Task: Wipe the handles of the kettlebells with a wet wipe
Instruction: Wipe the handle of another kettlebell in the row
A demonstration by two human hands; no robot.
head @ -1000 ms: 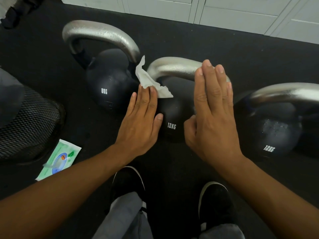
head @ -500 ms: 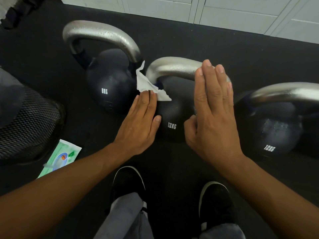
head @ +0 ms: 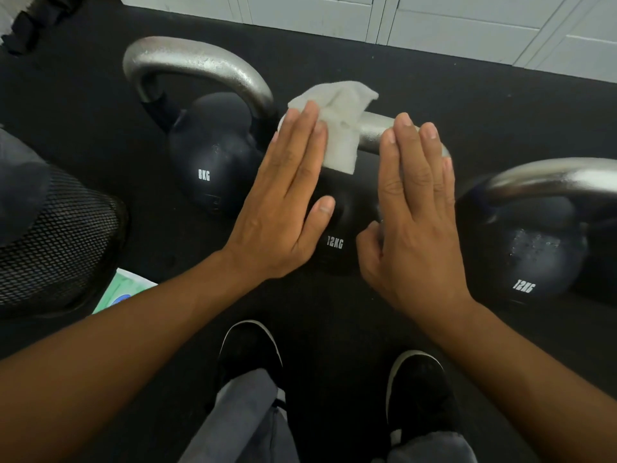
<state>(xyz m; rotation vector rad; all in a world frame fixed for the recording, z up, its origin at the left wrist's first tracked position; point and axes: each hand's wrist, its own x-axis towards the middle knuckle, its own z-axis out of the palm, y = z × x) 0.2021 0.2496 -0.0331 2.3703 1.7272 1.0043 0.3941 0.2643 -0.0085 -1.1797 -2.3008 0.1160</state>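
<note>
Wet wipe [head: 340, 128] is draped over the silver handle [head: 374, 132] of the middle 12KG kettlebell [head: 337, 228], toward the handle's left end, hanging down both sides; its long axis runs front-to-back, across the handle bar, which itself runs left-right. Left hand [head: 283, 202] lies flat with fingers straight and together, fingertips pressing the wipe's left edge onto the handle, thumb splayed out over the black bell; nothing is gripped. Right hand [head: 414, 212] is also flat, fingers straight, lying across the right part of the same handle, thumb tucked low; it holds nothing that I can see. Kettlebell sits on the black floor mat [head: 334, 61], between an 8KG kettlebell [head: 213, 155] just to its left and another 12KG kettlebell [head: 534, 255] to its right; all three handles arch upward. Wipes packet [head: 123, 292] lies on the mat at left, partly hidden by the left forearm, beside a black mesh bin [head: 56, 242]. Two black shoes [head: 250, 349] below.
</note>
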